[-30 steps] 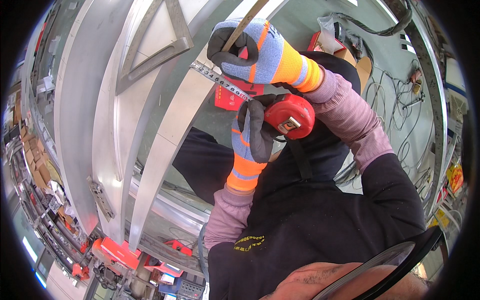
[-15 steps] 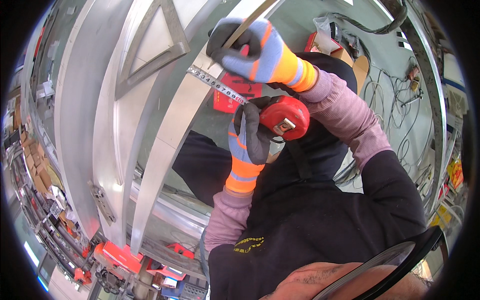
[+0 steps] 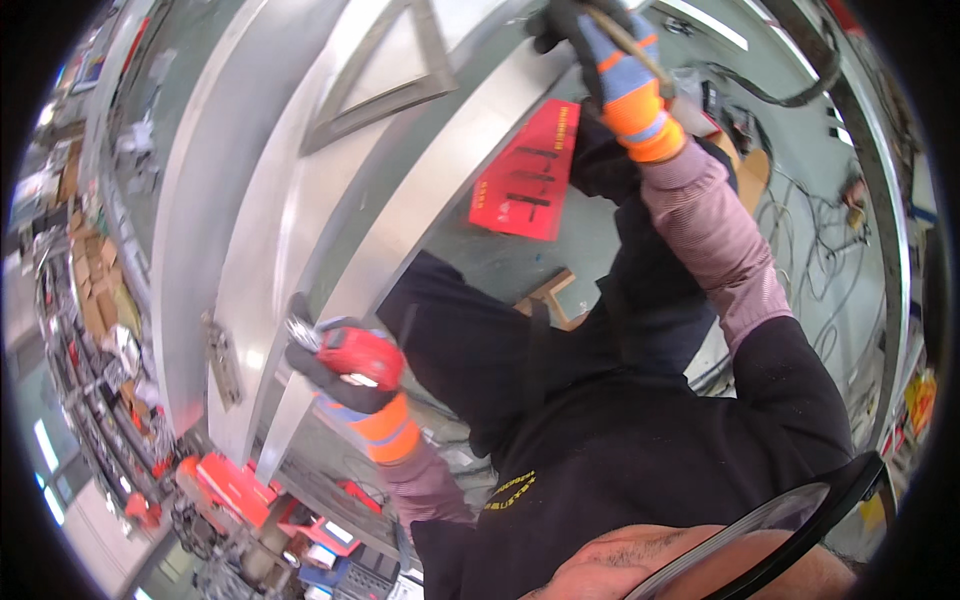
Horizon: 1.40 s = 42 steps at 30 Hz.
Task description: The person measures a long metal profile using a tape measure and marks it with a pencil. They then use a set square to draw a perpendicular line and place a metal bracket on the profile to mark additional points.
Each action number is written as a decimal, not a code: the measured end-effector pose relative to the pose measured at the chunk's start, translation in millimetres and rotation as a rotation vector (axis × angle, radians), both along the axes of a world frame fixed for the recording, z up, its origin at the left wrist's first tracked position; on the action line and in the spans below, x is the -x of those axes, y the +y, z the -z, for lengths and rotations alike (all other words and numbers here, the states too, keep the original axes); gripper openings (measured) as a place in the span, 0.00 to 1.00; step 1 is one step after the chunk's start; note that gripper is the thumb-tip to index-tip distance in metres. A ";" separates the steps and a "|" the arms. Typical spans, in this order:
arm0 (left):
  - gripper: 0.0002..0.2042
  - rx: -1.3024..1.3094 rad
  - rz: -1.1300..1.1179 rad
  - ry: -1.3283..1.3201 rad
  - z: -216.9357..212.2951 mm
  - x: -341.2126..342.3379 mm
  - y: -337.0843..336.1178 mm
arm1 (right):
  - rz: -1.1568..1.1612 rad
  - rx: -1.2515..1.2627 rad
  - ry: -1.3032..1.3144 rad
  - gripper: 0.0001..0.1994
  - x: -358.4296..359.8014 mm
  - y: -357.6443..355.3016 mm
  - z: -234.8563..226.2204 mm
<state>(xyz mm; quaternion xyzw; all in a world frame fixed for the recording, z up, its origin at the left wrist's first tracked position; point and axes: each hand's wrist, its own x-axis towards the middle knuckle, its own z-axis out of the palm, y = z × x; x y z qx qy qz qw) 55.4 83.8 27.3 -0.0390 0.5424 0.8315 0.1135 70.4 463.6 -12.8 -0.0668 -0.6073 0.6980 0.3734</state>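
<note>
Head view: left hand (image 3: 345, 375), gloved, gripped red tape measure (image 3: 362, 355) against lower end of metal beam (image 3: 420, 200). Right hand (image 3: 600, 45), gloved, fingers closed on thin strip at beam's top. Red board (image 3: 528, 170) lay between hands, below right one.

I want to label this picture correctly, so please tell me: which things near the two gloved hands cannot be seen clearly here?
Head view only:
- Right hand: its fingertips are cut off by the top edge; what it grips is unclear.
- Tape blade: thin and blurred, its markings are too small to make out.
- Red tape measure: partly covered by the left hand.
- Metal frame: its far end is bent and cut off by the fisheye rim.
</note>
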 end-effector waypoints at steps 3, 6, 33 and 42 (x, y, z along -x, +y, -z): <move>0.29 0.593 -0.277 0.374 4.6 59.0 -86.9 | 0.130 -0.031 -0.060 0.20 2.3 3.6 -9.9; 0.29 0.451 -0.390 0.176 -12.6 115.7 -125.3 | 0.186 -0.074 -0.024 0.19 8.9 18.9 6.6; 0.23 1.686 0.177 1.214 26.7 166.5 49.4 | 0.481 0.075 0.272 0.19 -7.0 98.4 10.9; 0.13 1.737 0.045 0.986 22.8 182.6 22.2 | 0.403 0.304 0.187 0.20 -8.0 94.6 13.5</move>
